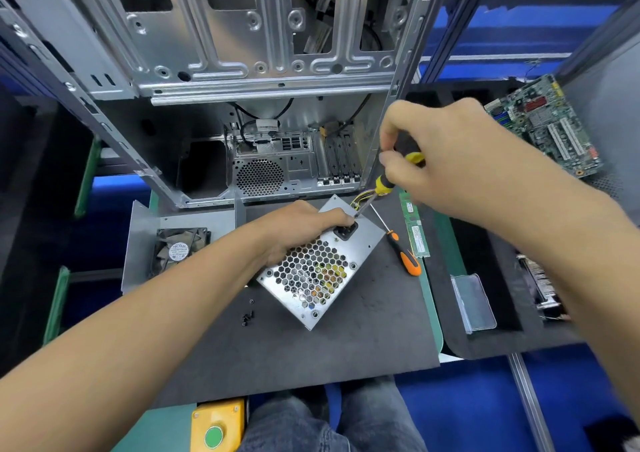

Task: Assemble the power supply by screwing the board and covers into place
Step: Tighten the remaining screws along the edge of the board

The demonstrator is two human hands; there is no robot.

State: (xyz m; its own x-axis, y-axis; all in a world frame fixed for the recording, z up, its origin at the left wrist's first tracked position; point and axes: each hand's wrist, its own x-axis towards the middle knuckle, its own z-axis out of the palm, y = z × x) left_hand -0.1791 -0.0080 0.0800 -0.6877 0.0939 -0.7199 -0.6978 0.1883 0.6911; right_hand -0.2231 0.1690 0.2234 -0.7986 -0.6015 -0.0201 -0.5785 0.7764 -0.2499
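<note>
A silver power supply (311, 278) with a honeycomb grille lies tilted on the dark mat (346, 340). My left hand (298, 226) grips its far top edge, fingers curled over by the black power socket. My right hand (440, 153) holds a yellow-and-black screwdriver (382, 184) upright. Its tip touches the case's top face just right of the socket. Coloured wires (362, 199) stick out behind the case. Several small black screws (247, 316) lie on the mat to the left of the case.
An orange-handled screwdriver (401, 250) and a green memory stick (415, 229) lie right of the case. A grey cover with a fan (178, 247) sits to the left. An open computer chassis (242, 70) stands behind. A motherboard (550, 125) is at the right.
</note>
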